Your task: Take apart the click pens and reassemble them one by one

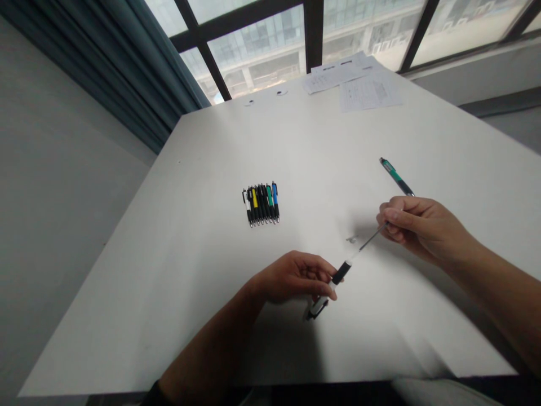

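My left hand [298, 276] is closed around a white pen barrel [318, 306] with a black grip, its clip end tilted down toward me and its front end pointing up to the right. Between the thumb and fingers of my right hand [422, 228] is a thin pen refill [372, 239]. The refill's lower tip lies in line with the barrel's front end, just short of it as far as I can see. Small metallic pen parts [352, 239] rest on the table beside the refill; their exact kind is too small to make out.
Several pens [261, 204] in white, black, yellow, green and blue lie side by side left of centre. A green pen [396, 176] lies beyond my right hand. Papers [363, 84] are at the far edge of the white table [169, 254], near the window and curtain [127, 67].
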A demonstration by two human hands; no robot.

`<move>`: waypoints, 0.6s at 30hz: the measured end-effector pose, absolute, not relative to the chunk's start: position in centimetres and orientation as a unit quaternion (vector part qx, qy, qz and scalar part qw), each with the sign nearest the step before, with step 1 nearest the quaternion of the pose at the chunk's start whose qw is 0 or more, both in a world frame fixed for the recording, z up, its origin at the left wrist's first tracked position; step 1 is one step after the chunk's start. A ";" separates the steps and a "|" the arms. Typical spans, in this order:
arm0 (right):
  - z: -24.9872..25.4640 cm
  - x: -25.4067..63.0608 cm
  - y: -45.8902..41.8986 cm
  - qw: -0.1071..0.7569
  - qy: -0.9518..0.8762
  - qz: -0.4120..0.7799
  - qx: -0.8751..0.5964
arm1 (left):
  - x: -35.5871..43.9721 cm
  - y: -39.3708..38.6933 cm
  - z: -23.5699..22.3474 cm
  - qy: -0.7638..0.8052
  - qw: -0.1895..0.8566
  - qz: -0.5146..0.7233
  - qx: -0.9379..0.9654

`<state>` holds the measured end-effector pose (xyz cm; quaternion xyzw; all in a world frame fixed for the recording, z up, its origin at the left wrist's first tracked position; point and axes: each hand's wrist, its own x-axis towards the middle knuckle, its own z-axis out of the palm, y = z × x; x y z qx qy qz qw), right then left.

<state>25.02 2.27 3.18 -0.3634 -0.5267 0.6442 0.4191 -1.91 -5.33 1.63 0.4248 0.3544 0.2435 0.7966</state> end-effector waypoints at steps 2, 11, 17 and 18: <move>3.3 25.0 2.3 0.416 -0.534 0.639 -0.366 | -1.9 -5.3 1.6 0.359 0.795 0.240 0.426; 3.0 24.9 1.6 0.291 -0.604 0.634 -0.386 | -1.8 -5.4 1.2 0.368 0.787 0.241 0.432; 3.2 23.7 0.9 0.217 -0.579 0.709 -0.339 | -1.8 -5.3 1.1 0.363 0.786 0.237 0.440; 3.2 23.6 0.9 0.222 -0.572 0.715 -0.335 | -1.8 -5.3 1.0 0.362 0.785 0.237 0.443</move>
